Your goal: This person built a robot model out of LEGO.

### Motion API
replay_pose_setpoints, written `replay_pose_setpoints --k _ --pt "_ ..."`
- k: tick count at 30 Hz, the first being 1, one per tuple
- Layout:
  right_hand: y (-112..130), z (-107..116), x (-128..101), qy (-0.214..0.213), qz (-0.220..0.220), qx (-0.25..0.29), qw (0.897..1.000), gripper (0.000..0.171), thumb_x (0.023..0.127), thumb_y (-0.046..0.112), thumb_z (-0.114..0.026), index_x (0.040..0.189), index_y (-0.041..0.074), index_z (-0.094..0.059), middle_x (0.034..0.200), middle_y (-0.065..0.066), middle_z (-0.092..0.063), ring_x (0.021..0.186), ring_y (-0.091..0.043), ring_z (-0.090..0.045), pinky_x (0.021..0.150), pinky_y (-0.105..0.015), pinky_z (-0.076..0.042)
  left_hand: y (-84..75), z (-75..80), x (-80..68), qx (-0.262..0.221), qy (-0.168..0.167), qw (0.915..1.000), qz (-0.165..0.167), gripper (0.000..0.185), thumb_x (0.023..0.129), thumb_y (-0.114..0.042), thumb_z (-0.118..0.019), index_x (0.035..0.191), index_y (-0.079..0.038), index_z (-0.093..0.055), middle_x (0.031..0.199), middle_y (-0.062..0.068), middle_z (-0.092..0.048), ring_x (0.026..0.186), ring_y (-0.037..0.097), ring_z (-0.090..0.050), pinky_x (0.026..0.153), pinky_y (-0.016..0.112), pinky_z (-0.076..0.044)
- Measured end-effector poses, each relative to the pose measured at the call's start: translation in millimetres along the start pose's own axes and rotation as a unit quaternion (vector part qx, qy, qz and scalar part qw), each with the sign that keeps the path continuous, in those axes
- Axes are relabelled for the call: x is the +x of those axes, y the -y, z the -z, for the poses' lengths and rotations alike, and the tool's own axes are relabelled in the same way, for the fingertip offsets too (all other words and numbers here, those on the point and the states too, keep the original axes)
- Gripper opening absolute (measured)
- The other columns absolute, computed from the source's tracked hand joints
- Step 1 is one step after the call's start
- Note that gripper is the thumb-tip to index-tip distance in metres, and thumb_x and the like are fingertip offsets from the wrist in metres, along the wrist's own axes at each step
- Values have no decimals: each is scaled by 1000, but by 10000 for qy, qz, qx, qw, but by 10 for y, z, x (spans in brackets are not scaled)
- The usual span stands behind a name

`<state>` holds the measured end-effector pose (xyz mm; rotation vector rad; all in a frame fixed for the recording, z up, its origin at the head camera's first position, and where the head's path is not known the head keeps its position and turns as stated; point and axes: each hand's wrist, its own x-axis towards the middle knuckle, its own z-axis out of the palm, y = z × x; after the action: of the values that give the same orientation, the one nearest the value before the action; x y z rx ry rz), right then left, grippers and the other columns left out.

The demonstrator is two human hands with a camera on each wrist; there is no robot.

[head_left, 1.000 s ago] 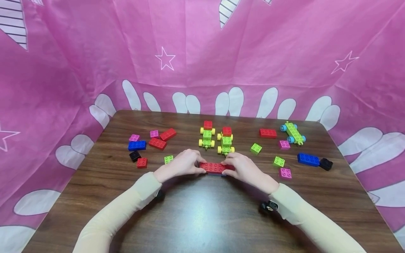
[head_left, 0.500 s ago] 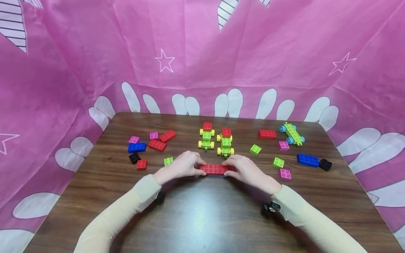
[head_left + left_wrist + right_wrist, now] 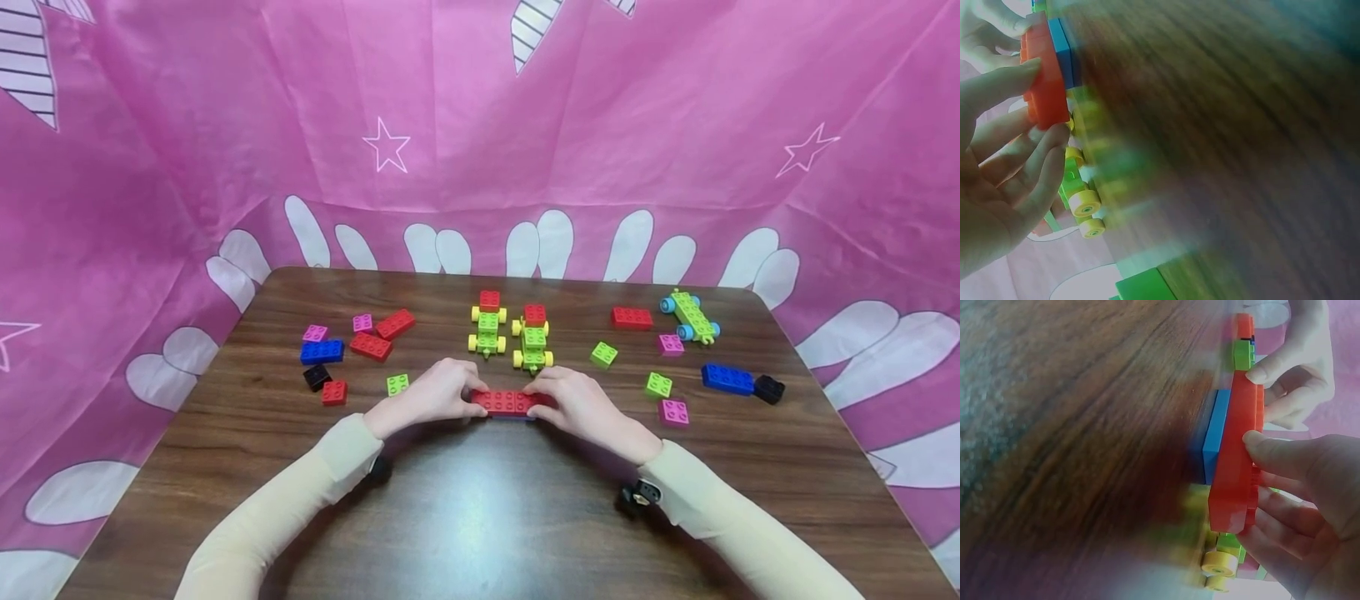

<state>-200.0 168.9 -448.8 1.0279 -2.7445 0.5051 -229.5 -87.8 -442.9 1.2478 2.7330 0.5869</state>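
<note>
A long red brick (image 3: 510, 402) lies across the middle of the table, on top of a blue brick (image 3: 1215, 439) that shows under it in the wrist views. My left hand (image 3: 438, 389) pinches the red brick's left end (image 3: 1044, 81) between thumb and fingers. My right hand (image 3: 577, 400) pinches its right end (image 3: 1235, 481) the same way. Just behind the hands stand two small green carts with yellow wheels, one (image 3: 487, 325) on the left and one (image 3: 534, 337) on the right, each topped with a red brick.
Loose bricks lie on the brown table (image 3: 480, 500): pink, blue, red, black and green ones at the left (image 3: 322, 352), others at the right with a blue brick (image 3: 726, 379) and a green cart with blue wheels (image 3: 691, 315). Pink cloth walls surround the table.
Both hands stay on the long red brick in the same place. Only the head camera has shifted slightly.
</note>
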Motion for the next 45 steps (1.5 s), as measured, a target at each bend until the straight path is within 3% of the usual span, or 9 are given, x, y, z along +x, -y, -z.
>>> replay_pose_setpoints --k 14,27,33,38,45 --pt "-7 18 40 84 -132 76 9998 27 80 30 -83 102 16 -78 92 1 -73 84 -13 -65 75 -34 -56 -26 19 26 58 118 9999 58 29 84 -29 -79 105 -10 -78 82 0 -64 67 6 -50 61 18 -42" --pt "20 21 17 304 -139 -155 9993 31 81 31 -82 107 15 -76 96 0 -71 88 -15 -65 79 -37 -57 -50 16 -2 101 261 9992 302 36 84 -31 -79 112 -9 -75 94 3 -70 78 11 -58 73 25 -50" --pt "35 7 -7 177 73 -482 9987 31 82 31 -81 108 14 -76 95 0 -70 87 -15 -65 78 -36 -58 -49 15 -36 87 151 9996 240 36 84 -30 -79 112 -8 -74 99 4 -72 86 14 -65 80 31 -55" --pt "36 1 -5 190 70 -486 9986 31 83 31 -80 108 14 -75 97 -1 -70 89 -15 -66 78 -37 -58 -17 33 -47 3 148 9996 239 37 85 -35 -77 112 -9 -74 99 3 -72 86 13 -64 79 30 -54" --pt "25 -3 -40 136 125 -453 9988 32 82 30 -81 108 13 -74 99 -2 -71 90 -16 -68 80 -37 -59 100 190 1 -354 -146 9990 241 39 88 -38 -73 111 -7 -75 104 5 -76 96 16 -70 89 32 -57"
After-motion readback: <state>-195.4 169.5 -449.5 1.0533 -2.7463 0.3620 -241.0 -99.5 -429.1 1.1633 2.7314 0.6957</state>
